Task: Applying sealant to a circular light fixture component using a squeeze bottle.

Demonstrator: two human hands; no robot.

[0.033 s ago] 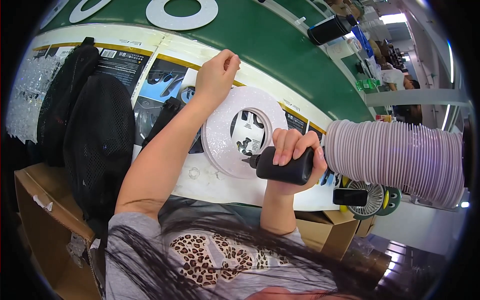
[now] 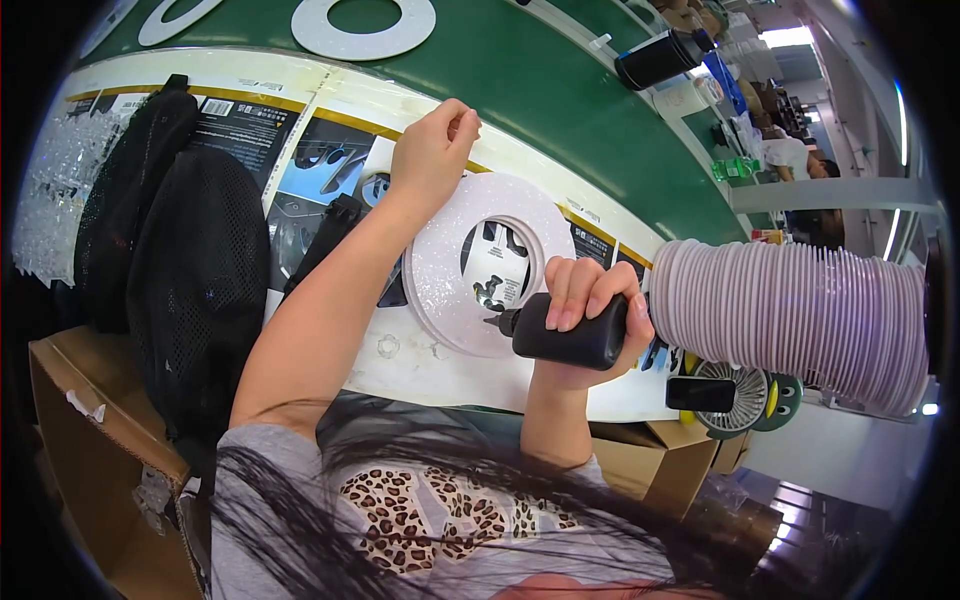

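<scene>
My right hand (image 2: 605,300) is wrapped round a black squeeze bottle (image 2: 575,340) with a narrow pointed nozzle. The bottle lies tilted on its side, its tip pointing left over the near part of a glittery white flat ring (image 2: 440,265). At least one more ring shows beneath that one, slightly offset. Past the ring's far left edge, my left hand (image 2: 433,155) is closed with its fingers curled in; whatever they may hold is hidden. Printed packaging sheets show under the rings and through their central hole.
A long row of white rings (image 2: 790,315) stands at the right, by a small fan (image 2: 740,400) and a phone (image 2: 699,394). Black mesh bags (image 2: 200,270) lie left, above a cardboard box (image 2: 100,400). Another ring (image 2: 315,30) rests on the green surface (image 2: 540,100).
</scene>
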